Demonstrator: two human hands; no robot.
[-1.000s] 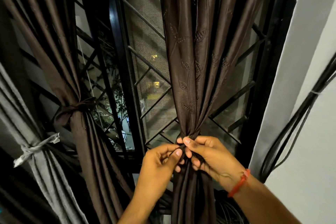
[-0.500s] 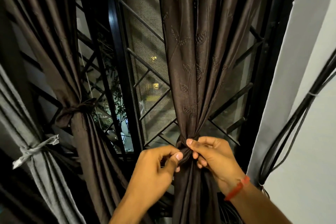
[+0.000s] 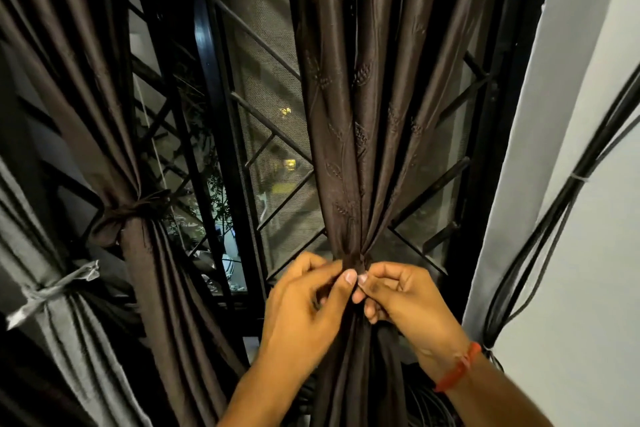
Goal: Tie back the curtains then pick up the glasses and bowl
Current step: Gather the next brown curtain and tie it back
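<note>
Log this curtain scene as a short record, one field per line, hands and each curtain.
left hand: pinches the tie at the gathered waist of the right brown curtain
right hand: pinches the same tie from the other side
middle brown curtain: already tied back
grey curtain: tied with a grey strip
glasses and bowl: not in view

Left hand (image 3: 304,302) and right hand (image 3: 401,298) raised side by side, thumbs and forefingers pinching inward, thumb tips nearly touching, remaining fingers curled.

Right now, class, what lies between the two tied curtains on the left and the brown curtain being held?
In the head view, the black window grille with mesh screen lies between the tied brown curtain and the held curtain.
</note>
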